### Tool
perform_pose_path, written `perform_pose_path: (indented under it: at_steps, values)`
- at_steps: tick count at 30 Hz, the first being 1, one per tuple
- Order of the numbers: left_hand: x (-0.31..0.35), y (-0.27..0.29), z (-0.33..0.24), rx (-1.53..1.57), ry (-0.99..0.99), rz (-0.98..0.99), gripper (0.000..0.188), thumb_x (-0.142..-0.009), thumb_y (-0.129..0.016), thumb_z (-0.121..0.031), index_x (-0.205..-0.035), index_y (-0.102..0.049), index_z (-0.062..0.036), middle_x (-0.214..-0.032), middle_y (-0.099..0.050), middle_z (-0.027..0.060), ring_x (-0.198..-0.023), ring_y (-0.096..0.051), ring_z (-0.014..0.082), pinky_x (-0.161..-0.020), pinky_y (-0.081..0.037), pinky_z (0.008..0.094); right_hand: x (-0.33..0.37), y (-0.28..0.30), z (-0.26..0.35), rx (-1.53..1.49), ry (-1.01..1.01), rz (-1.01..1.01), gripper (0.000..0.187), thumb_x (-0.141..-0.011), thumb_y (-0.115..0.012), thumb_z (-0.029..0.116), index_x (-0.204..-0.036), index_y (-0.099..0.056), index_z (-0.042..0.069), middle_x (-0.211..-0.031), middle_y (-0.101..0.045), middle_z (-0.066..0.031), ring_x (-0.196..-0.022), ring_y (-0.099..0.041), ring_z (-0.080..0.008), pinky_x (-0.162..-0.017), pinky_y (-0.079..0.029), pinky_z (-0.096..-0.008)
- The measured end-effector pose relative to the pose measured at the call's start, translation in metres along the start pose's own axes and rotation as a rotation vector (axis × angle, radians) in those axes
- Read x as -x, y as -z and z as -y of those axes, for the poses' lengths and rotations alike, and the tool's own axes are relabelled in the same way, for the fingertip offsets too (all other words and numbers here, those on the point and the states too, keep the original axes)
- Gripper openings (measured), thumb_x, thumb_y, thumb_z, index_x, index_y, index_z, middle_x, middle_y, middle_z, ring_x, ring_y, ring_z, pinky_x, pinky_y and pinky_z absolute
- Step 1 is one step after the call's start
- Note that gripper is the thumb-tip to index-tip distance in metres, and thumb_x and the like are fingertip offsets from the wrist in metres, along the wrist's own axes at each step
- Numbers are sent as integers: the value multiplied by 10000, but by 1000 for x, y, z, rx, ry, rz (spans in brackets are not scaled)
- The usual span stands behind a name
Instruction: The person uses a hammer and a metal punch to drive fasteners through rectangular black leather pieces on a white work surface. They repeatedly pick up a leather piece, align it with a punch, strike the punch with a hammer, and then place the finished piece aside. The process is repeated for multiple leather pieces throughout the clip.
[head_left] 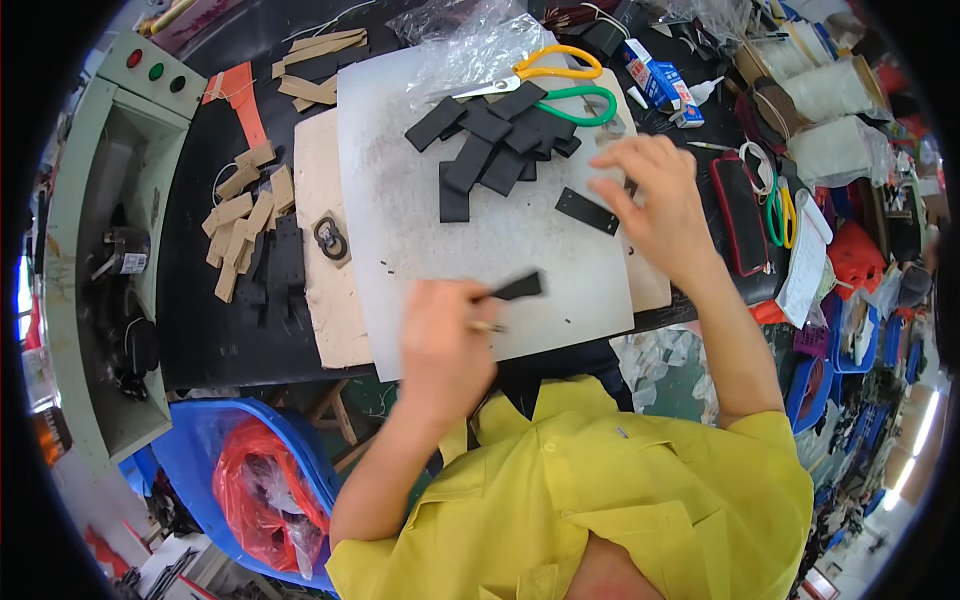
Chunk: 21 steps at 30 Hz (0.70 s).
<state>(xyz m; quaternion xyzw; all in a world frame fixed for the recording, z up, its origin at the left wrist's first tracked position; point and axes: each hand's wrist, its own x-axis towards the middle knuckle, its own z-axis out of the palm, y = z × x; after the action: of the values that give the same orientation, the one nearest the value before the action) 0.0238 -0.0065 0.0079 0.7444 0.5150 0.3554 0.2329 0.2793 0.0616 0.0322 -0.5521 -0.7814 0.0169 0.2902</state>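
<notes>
My left hand (442, 345), smeared by motion, is closed on a small black rectangular piece (520, 287) over the near part of the pale sheet. A thin, light-coloured tip juts out below that piece, too blurred to name. My right hand (655, 205) hovers at the sheet's right side with thumb and fingers apart. Just left of its thumb lies a black strip with small holes (587, 211). Something dark shows behind its fingers. Farther off, a loose pile of black rectangular pieces (486, 125) rests on the white sheet (400, 240).
Scissors with orange and green handles (560, 65) lie behind the pile, by clear plastic film (475, 50). Tan strips (235, 225) and a small dark ring-shaped part (329, 238) are left. A glue box (660, 85) and red-edged pouch (738, 215) are right. A blue tub (190, 440) stands below.
</notes>
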Motion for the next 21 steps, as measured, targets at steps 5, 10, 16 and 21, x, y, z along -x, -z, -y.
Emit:
perform_pose_path:
  at_steps: [5,10,16,21]
  values:
    - [-29,91,93,44,362,-401,123,-939,-672,-113,-960,-626,-1,-836,-598,33,-689,-514,90,-631,-426,234,-67,-38,-38,-135,67,-17,153,-841,-720,139,-968,-674,67,-1008,-650,-59,-1020,-575,-291,-894,-441,-427]
    - [-66,90,98,-544,8,-334,218,-825,-773,-149,-1011,-722,-48,-980,-694,77,-934,-591,281,-821,-479,376,-92,-70,-49,-26,150,9,176,-834,-730,146,-990,-676,86,-1063,-658,-64,-1077,-570,-315,-891,-478,-400]
    - [-127,21,75,-254,-120,-111,315,-781,-819,-207,-1057,-751,-73,-983,-729,82,-894,-620,240,-792,-504,338,-70,-18,-17,-328,-180,-19,155,-818,-747,91,-966,-707,68,-838,-693,-97,-689,-642,-258,-642,-512,-299]
    - [-129,11,82,-281,-198,-153,186,-801,-764,-147,-969,-749,-69,-869,-721,75,-838,-620,228,-746,-501,338,26,8,14,-113,160,-6,199,-741,-727,-23,-934,-709,25,-802,-655,-85,-701,-613,-259,-609,-496,-346]
